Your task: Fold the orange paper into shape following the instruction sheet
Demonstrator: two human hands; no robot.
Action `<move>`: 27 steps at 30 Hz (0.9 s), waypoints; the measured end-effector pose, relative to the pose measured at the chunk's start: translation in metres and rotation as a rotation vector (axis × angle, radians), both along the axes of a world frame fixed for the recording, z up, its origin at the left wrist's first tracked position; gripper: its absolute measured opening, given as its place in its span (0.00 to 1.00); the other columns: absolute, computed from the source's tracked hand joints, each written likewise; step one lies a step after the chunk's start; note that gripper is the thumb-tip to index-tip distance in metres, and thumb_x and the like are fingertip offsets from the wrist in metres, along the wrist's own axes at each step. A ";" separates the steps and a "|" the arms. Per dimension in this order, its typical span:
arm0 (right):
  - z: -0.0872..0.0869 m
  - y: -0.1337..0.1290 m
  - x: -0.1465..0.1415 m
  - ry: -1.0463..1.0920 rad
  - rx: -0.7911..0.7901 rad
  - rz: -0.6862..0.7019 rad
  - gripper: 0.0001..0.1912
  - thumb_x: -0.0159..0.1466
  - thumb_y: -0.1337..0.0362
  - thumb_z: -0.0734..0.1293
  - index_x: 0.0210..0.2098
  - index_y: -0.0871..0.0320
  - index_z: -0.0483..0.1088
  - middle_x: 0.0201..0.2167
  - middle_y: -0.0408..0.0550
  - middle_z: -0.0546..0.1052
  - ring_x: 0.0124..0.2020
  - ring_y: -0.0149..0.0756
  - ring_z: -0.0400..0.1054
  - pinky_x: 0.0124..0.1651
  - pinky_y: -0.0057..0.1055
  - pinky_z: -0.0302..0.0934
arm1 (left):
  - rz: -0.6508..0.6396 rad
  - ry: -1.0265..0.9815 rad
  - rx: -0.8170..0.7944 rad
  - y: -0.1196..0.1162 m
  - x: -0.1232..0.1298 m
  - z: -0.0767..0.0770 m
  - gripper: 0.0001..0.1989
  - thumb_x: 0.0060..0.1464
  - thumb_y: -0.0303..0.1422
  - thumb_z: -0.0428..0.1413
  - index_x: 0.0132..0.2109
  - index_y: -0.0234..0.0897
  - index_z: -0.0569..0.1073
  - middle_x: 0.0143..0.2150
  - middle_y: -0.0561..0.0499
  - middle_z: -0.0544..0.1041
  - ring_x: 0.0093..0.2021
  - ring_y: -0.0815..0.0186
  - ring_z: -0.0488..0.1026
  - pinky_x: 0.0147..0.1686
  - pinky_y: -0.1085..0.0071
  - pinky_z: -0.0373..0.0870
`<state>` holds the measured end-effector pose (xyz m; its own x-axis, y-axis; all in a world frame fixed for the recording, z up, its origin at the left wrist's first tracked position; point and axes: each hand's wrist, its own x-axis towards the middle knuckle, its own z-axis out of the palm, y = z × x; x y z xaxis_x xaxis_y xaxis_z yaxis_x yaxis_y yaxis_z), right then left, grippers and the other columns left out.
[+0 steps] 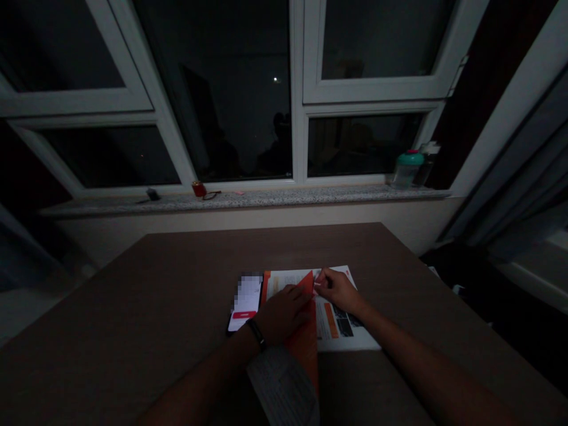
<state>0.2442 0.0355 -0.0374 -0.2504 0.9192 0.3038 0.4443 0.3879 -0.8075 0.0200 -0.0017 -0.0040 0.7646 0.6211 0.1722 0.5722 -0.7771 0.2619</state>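
Observation:
An orange folded sheet [306,349] stands slanted over an open printed booklet [350,331] on the brown table. My left hand [284,313], with a dark band at the wrist, lies on the orange sheet with its fingers spread. My right hand [335,288] is closed in a pinch at the sheet's upper right edge, over the booklet; something small and pinkish shows at its fingertips, too small to name. Below my left wrist is a greyish printed paper [284,384]. A phone with a lit screen [248,296] lies left of the booklet.
The table [195,254] reaches toward a stone windowsill [266,198]. On the sill stand a small red jar [199,189], a dark small object [152,194] and a teal-lidded bottle [407,168] beside a clear one. Curtains hang at both sides.

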 end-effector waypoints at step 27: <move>0.006 -0.004 0.000 0.040 -0.039 0.034 0.06 0.58 0.63 0.68 0.28 0.57 0.67 0.21 0.40 0.70 0.23 0.30 0.61 0.27 0.25 0.54 | 0.011 -0.001 -0.016 0.000 -0.002 0.000 0.20 0.64 0.35 0.54 0.62 0.40 0.64 0.63 0.44 0.65 0.63 0.54 0.59 0.61 0.54 0.60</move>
<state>0.2446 0.0312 -0.0311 -0.2703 0.9216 0.2785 0.3982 0.3703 -0.8392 0.0183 -0.0017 -0.0042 0.7573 0.6324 0.1632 0.5806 -0.7663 0.2752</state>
